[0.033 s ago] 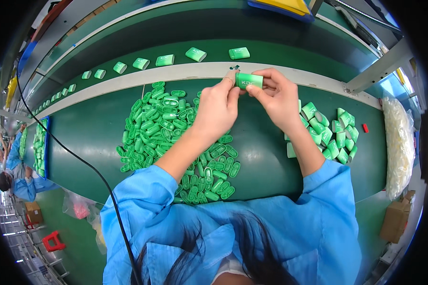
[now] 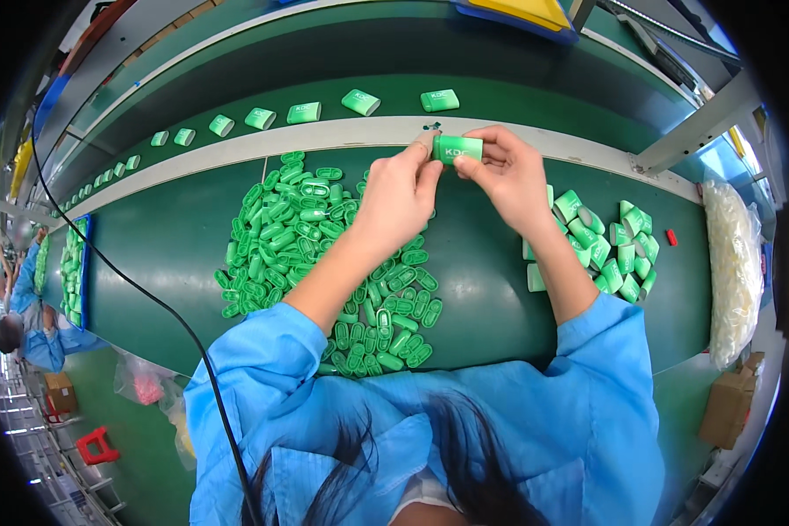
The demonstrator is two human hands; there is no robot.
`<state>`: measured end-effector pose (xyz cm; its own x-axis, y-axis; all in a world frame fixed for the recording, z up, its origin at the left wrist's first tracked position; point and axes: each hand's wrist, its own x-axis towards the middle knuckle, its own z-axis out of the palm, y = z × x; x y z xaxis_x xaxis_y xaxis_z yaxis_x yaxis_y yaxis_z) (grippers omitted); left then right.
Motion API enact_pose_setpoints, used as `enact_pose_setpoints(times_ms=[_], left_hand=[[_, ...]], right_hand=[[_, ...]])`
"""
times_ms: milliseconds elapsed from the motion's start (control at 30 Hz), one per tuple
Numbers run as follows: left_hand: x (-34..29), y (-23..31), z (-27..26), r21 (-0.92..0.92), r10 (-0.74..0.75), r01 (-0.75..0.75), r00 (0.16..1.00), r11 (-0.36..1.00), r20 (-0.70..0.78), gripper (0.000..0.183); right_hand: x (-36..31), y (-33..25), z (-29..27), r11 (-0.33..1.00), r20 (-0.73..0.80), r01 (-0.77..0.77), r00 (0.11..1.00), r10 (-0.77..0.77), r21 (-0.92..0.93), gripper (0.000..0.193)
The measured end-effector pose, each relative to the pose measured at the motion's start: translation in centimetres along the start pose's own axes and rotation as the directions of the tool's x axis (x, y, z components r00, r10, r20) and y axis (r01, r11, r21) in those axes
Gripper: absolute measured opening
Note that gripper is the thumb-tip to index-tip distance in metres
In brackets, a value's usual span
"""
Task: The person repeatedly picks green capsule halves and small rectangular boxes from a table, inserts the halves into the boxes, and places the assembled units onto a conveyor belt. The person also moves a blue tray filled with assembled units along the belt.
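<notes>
Just in front of the white rail, both my hands hold one small green plastic case point(image 2: 458, 150) with white lettering. My left hand point(image 2: 393, 197) pinches its left end, where a darker green edge shows at the fingertips. My right hand point(image 2: 510, 175) grips the right end between thumb and fingers. Whatever the left fingertips cover is hidden. Beside and below my left forearm spreads a heap of small oval green plastic caps point(image 2: 276, 232). To the right of my right forearm lies a pile of light green case shells point(image 2: 600, 250), their sides printed white.
Beyond the white rail point(image 2: 342, 131), a row of green cases point(image 2: 304, 112) runs along a green belt. A red piece point(image 2: 671, 238) and a clear bag of pale parts point(image 2: 735, 272) are at the right. A black cable point(image 2: 162, 304) crosses the left; a co-worker point(image 2: 39, 329) sits there.
My hands and the case have shifted very slightly left. The grip looks the same.
</notes>
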<state>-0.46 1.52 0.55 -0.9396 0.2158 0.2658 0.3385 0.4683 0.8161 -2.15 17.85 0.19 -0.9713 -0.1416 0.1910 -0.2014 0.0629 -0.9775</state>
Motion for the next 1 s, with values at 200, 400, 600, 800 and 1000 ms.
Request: enact_pose_setpoints(times_ms=[200,400,600,800,1000], left_hand=[[-1.5,2.4,-1.5,0.153,0.317,-0.351,0.925,0.924,0.209,0.061],[-7.6,4.3,-3.5,0.007,0.442,-0.62,0.568,0.785,0.694,0.046],[-12.5,3.5,-6.1,-0.02,0.428,-0.73,0.379,0.684,0.82,0.047],[-16.2,0.6,-7.3,0.124,0.412,-0.771,0.461,0.625,0.786,0.052],[-13.7,0.3,-5.1,0.269,0.388,-0.727,0.597,0.631,0.702,0.041]], right_hand=[[8.3,5.1,-4.9,0.954,-0.157,-0.128,0.984,0.088,-0.271,0.027],[9.8,5.4,-7.4,0.945,-0.328,-0.206,0.938,0.116,-0.255,0.041],[3.9,1.1,-8.1,0.899,-0.048,-0.019,0.999,-0.002,-0.437,0.031],[-8.0,-2.2,-8.3,0.5,0.238,0.318,0.946,-0.22,-0.806,0.041],[-10.6,0.4,-6.6,0.475,0.311,0.365,0.931,-0.192,-0.801,0.045]])
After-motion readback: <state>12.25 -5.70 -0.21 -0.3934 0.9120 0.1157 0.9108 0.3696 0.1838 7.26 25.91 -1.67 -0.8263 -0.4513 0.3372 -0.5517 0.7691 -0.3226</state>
